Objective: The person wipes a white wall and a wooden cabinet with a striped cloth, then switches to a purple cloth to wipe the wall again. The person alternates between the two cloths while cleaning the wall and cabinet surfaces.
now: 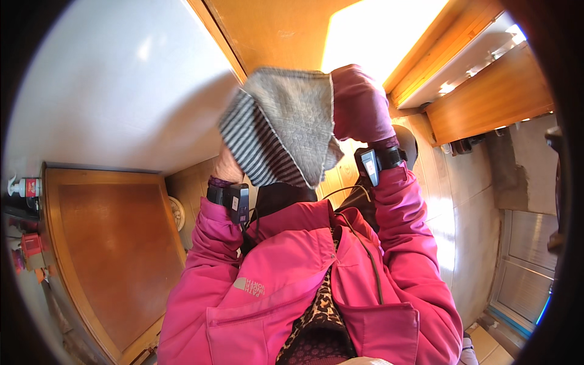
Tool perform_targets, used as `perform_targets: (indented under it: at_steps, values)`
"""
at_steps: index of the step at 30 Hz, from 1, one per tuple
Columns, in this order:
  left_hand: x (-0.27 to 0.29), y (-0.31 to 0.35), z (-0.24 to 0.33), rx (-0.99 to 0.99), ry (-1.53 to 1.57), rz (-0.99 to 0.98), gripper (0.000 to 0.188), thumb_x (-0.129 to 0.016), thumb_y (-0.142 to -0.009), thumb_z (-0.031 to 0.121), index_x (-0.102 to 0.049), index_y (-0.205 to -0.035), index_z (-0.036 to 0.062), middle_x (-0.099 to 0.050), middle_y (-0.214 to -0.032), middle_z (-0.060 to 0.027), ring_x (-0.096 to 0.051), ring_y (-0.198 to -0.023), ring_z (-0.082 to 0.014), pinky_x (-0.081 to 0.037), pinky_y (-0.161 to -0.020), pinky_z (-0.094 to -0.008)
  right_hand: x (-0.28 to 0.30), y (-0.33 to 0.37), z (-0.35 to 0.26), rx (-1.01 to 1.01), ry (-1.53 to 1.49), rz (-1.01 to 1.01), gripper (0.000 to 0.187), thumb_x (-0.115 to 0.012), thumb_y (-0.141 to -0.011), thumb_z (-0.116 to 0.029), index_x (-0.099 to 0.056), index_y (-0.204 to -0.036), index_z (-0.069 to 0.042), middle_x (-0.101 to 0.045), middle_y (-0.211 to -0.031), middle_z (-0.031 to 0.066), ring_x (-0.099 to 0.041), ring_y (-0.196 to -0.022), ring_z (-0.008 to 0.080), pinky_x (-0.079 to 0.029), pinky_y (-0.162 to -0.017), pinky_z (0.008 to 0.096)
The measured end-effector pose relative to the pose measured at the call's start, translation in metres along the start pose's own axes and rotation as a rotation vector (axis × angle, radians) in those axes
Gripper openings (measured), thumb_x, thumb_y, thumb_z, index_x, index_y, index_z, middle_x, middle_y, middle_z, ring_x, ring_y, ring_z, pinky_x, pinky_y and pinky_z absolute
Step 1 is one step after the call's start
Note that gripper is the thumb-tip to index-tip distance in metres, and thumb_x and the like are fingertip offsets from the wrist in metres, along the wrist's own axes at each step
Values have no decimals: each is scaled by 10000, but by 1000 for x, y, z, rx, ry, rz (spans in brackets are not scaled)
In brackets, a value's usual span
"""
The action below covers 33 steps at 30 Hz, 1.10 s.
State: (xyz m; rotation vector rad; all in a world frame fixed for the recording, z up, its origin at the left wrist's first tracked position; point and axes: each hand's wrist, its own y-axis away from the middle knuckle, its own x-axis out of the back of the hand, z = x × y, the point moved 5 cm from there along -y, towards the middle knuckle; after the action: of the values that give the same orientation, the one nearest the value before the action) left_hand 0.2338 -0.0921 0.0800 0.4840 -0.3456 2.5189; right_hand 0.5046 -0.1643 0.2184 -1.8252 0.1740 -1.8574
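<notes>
Cloth (292,121), mostly grey with a black-and-grey striped part on its left, was what I had in the middle of my feed, out in front of the pink jacket (261,316) and between the two forearms. The left hand (227,167) was at its near left edge, but the fingers were behind it, so honestly I couldn't tell how far they were closed or how firm the hold was. No luck with the right hand either: purple fabric (360,106) covered it, right up against the cloth's pale seam, so I can't say if it was open or gripping. Each wrist had a black strap with a small box on it. Big white surface (109,91) to the far left, brown wooden panel (115,243) at the near left, white bottle (25,187) beside that.
</notes>
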Motion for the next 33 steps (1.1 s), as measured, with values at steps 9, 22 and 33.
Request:
perform_targets:
  at_steps: [9, 22, 33]
  values:
    - [-28, -18, -11, 475, 1113, 48, 318, -499, -1059, 278, -655, -1194, 35, -703, -1094, -23, -672, -961, -114, -561, -836, -280, -67, 41, 47, -293, -324, -185, 119, -738, -663, -59, -670, -755, -90, -638, -710, -42, -624, -705, 137, -519, -589, 305]
    - [-23, -16, -12, 502, 1204, 144, 382, -455, -1069, 326, -632, -1267, 50, -693, -1186, -54, -657, -1065, -170, -541, -943, -353, -48, 70, 100, -1102, -743, 214, 67, -638, -845, -61, -663, -872, -6, -587, -793, 53, -478, -724, 83, -447, -639, 257]
    - [-25, -33, 52, 223, 1184, 16, 390, -470, -1061, 213, -541, -1396, 27, -640, -1307, -69, -623, -1173, -176, -510, -1019, -346, -38, 3, -58, -92, -1023, -22, 612, -895, -554, -45, -510, -1030, -29, -568, -1023, 61, -545, -952, 176, -480, -844, 307]
